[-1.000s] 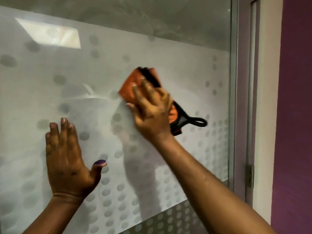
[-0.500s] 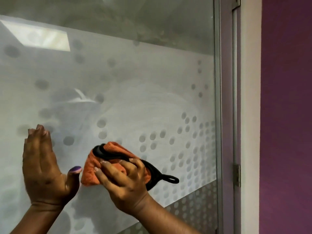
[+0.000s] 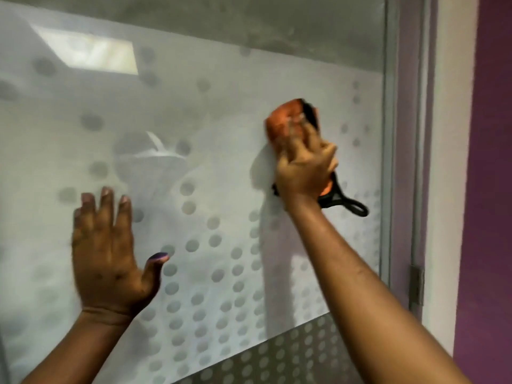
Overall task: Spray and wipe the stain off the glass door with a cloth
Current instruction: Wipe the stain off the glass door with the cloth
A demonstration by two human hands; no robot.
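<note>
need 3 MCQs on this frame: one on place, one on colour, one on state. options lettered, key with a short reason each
1. Where is the cloth on the glass door?
A. Toward the door's right edge, up high
B. Under the left hand
C. On the bottom dotted strip

2. What colour is the cloth's main fabric?
A. Blue
B. Orange
C. White

3. What is the left hand doing?
A. Gripping a spray bottle
B. Pressed flat and open on the glass
C. Holding the cloth's black loop

Answers:
1. A: the right hand presses the cloth near the frame, higher than the left hand.
2. B: orange fabric shows above the fingers, with black trim.
3. B: the palm lies against the glass, fingers spread, nothing in it.
</note>
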